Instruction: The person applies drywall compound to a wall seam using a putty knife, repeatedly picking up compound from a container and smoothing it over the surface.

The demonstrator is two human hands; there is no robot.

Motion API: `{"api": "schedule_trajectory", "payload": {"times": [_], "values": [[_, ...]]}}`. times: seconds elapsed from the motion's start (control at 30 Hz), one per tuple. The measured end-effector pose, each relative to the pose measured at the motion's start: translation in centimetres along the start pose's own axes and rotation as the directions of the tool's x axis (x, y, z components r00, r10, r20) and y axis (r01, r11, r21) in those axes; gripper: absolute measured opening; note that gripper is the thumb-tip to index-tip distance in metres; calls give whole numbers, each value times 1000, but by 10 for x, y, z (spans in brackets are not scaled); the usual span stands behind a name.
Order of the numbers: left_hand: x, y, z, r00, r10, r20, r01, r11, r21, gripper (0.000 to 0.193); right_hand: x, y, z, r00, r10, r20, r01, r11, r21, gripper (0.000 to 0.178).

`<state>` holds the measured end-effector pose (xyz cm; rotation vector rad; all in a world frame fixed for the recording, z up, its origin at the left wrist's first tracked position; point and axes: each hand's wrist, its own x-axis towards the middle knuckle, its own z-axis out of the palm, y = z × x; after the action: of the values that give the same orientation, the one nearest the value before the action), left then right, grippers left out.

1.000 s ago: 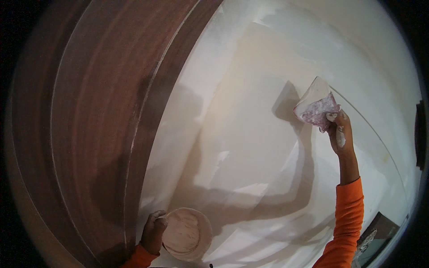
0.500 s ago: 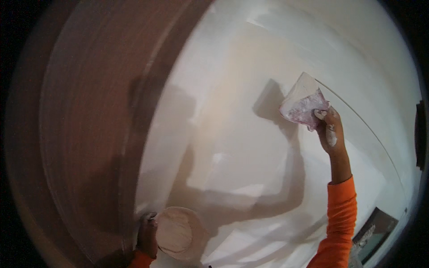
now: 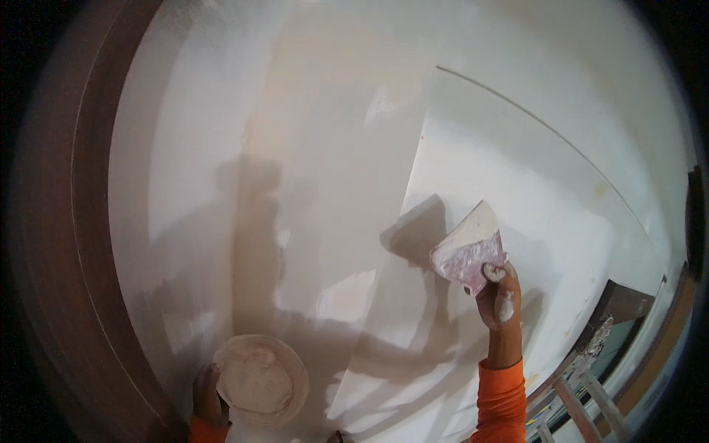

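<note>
My right hand (image 3: 502, 292) is closed on a putty spreader (image 3: 469, 255), a flat wide blade, pinkish near my fingers and coated with pale putty toward its upper edge. Dried white putty marks my thumb and the back of that hand. The spreader is over the white wall (image 3: 473, 162); its shadow falls to the left, and I cannot tell if the blade touches. At the lower left, my left hand (image 3: 207, 395) grips the side of a round bowl (image 3: 300, 373). Pale beige putty (image 3: 255, 376) lies inside it.
A dark brown wooden panel (image 3: 96, 192) borders the wall on the left. Beige and grey putty patches (image 3: 325, 148) cover the wall's middle. A thin dark groove (image 3: 546, 122) curves across the upper right. At the lower right stand ladder rails (image 3: 580, 413) beside a brown-edged opening (image 3: 624, 301).
The view has shifted right, showing less brown panel and more ladder. My right hand and the spreader appear lower and further left in the picture. The bowl stays in my left hand.
</note>
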<state>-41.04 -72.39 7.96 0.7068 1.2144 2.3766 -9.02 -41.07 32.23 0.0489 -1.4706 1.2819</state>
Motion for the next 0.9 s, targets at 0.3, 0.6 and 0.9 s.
{"api": "schedule_trajectory", "payload": {"times": [0.3, 0.6, 0.9], "values": [[2, 22, 49, 959, -230, 166, 277, 884, -376, 60, -68, 69, -19, 972, 211, -100, -189, 963, 190, 44], [13, 21, 23, 960, -182, 211, 251, 892, -376, 57, -87, 85, -19, 918, 377, -124, -319, 887, 334, 52], [67, 26, -66, 982, 100, 160, -46, 949, -312, 52, -89, 77, -3, 936, 301, -180, -246, 929, 277, 56]]}}
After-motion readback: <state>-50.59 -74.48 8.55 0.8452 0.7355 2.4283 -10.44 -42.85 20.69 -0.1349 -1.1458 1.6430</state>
